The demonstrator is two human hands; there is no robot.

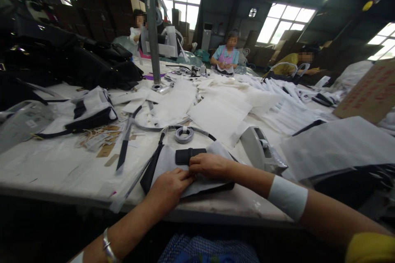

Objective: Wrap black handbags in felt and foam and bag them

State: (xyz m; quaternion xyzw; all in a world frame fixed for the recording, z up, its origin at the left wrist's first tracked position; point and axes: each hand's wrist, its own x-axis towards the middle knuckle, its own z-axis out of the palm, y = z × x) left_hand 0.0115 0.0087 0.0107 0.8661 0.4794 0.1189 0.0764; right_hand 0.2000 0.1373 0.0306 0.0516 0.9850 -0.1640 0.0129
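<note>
A black bag (150, 176) lies flat at the table's front edge, mostly covered by a white wrapping sheet (165, 162). On top of the sheet shows a black flap with a strap loop (185, 156). My left hand (171, 187) rests low on the sheet, its fingers together and closed on it just below the flap. From the right, my right hand (211, 165) meets it, fingers curled at the flap's lower right edge and pinching the sheet. The fingertips of both hands nearly touch, and they partly hide the grip. The bag's black strap (160, 139) extends up at the left.
Behind the bag lies a grey tape-like roll (184, 134). A grey tape dispenser (262, 152) stands at the right. Paper tags (105, 141) and a partly wrapped bag (92, 109) lie left. White sheets (222, 117) cover the middle. A metal post (152, 28) rises; several co-workers sit beyond.
</note>
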